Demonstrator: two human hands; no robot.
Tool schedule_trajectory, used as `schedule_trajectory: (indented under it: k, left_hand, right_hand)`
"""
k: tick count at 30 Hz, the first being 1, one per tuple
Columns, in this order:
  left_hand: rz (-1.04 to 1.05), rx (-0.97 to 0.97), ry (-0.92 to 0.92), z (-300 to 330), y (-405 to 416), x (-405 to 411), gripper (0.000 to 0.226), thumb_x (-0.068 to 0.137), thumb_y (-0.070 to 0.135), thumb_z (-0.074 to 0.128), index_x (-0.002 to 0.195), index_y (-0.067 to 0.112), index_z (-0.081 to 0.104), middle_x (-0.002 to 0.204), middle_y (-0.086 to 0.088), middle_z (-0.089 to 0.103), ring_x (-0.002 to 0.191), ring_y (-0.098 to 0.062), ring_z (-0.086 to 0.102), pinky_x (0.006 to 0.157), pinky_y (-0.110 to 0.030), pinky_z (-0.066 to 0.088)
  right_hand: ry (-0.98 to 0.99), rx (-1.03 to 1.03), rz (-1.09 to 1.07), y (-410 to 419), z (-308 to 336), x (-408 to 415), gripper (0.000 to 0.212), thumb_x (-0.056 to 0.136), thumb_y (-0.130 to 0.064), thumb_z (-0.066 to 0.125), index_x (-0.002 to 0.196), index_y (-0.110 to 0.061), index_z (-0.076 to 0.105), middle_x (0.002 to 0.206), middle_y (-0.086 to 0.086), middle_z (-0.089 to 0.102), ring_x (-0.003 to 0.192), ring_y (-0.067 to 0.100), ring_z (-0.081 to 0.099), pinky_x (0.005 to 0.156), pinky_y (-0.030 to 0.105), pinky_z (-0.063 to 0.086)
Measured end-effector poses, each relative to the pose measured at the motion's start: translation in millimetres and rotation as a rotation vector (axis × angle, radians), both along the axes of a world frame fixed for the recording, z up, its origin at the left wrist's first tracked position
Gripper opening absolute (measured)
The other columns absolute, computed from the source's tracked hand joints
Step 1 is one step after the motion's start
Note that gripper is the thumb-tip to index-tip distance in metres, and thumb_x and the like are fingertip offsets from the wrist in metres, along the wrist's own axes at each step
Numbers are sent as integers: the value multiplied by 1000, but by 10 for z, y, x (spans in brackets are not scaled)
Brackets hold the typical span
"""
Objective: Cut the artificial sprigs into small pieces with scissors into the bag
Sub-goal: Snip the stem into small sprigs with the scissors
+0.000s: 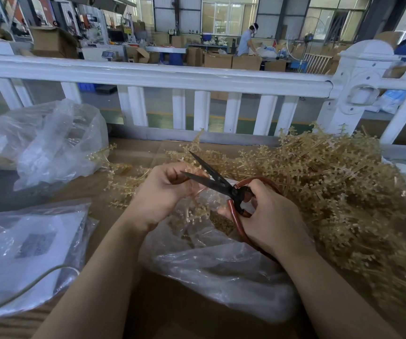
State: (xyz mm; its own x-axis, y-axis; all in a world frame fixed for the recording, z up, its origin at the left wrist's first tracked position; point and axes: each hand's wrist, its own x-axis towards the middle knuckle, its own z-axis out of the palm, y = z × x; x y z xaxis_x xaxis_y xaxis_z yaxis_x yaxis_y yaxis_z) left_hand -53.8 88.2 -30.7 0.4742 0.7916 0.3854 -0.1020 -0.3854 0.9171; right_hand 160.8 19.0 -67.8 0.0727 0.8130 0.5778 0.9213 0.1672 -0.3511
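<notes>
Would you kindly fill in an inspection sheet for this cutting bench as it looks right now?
Surface: brown cardboard sheet over the bench.
Job's things: loose sprig pile at right; open clear bag under the hands, cut bits inside; scissors, blades apart.
Clutter: crumpled plastic bag at far left; bagged white packet at near left.
Hands: left hand pinches a sprig at the blades; right hand grips the red handles.
Cables: pale cord across the packet.
Surroundings: white railing; workshop with cartons and a person beyond.
</notes>
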Motion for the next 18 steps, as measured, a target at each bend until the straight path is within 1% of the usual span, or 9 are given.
schedule_trajectory:
  k: [2, 4, 6, 8, 10, 12, 14, 16, 18]
  left_hand:
    - [-10, 29, 25, 5, -7, 15, 25, 87, 3, 69, 83, 26, 78, 74, 6, 71, 69, -11, 64, 70, -26, 51]
    - [-32, 37, 25, 17, -22, 25, 34, 88, -4, 65, 81, 27, 77, 74, 10, 71, 68, -7, 64, 68, -22, 51]
    - [-33, 37, 19, 24, -33, 29, 32, 88, -2, 66, 80, 28, 77, 72, 9, 70, 67, -7, 63, 68, -21, 50]
    - [-42, 23, 2, 36, -49, 33, 23, 85, 6, 68, 80, 27, 77, 71, 9, 70, 66, -7, 62, 68, -20, 50]
    - [-44, 4, -8, 32, -46, 40, 17, 83, 11, 69, 82, 27, 78, 74, 9, 71, 69, -6, 63, 69, -18, 50]
    - [-37, -7, -6, 22, -37, 43, 15, 81, 13, 70, 82, 26, 78, 75, 6, 71, 70, -8, 62, 70, -19, 50]
    - [-39, -14, -8, 0, -23, 42, 12, 81, 14, 71, 82, 24, 78, 75, 3, 70, 70, -10, 60, 70, -21, 50]
    - [-28, -32, -11, -12, -12, 38, 8, 81, 14, 71, 83, 19, 77, 77, -1, 70, 72, -12, 60, 71, -22, 50]
    - [-9, -36, -9, -29, 5, 22, 13, 80, 15, 72, 88, 5, 75, 78, -13, 68, 72, -17, 60, 71, -24, 51]
  right_hand:
    - [5, -11, 16, -1, 6, -1, 63, 72, -98, 30, 96, -43, 46, 77, -28, 53, 68, -3, 56, 52, 8, 37]
    - [9, -15, 27, 2, 8, 1, 55, 74, -96, 35, 95, -46, 43, 76, -29, 51, 67, -4, 55, 52, 8, 37]
    - [15, -15, 36, 10, 0, 4, 49, 75, -92, 42, 94, -47, 42, 76, -29, 53, 66, -3, 57, 52, 11, 42]
    - [19, -19, 38, 13, -4, 4, 47, 76, -90, 45, 95, -46, 44, 78, -26, 58, 69, -2, 61, 54, 14, 49]
    - [38, -22, 40, 11, -3, 4, 55, 75, -93, 43, 98, -44, 50, 83, -22, 64, 74, 0, 65, 59, 18, 55]
    - [52, -20, 40, 10, -8, -3, 68, 72, -98, 33, 102, -41, 54, 87, -20, 68, 76, 1, 67, 61, 20, 58]
    - [54, -18, 34, 10, -13, -5, 71, 72, -99, 28, 100, -40, 55, 86, -19, 68, 75, 3, 68, 60, 24, 59]
    - [56, -9, 30, 8, -17, -6, 69, 73, -98, 29, 98, -39, 56, 84, -17, 69, 74, 5, 68, 60, 27, 60]
    - [44, -6, 30, 9, -20, -4, 64, 78, -93, 38, 98, -37, 59, 84, -16, 71, 74, 6, 69, 61, 25, 60]
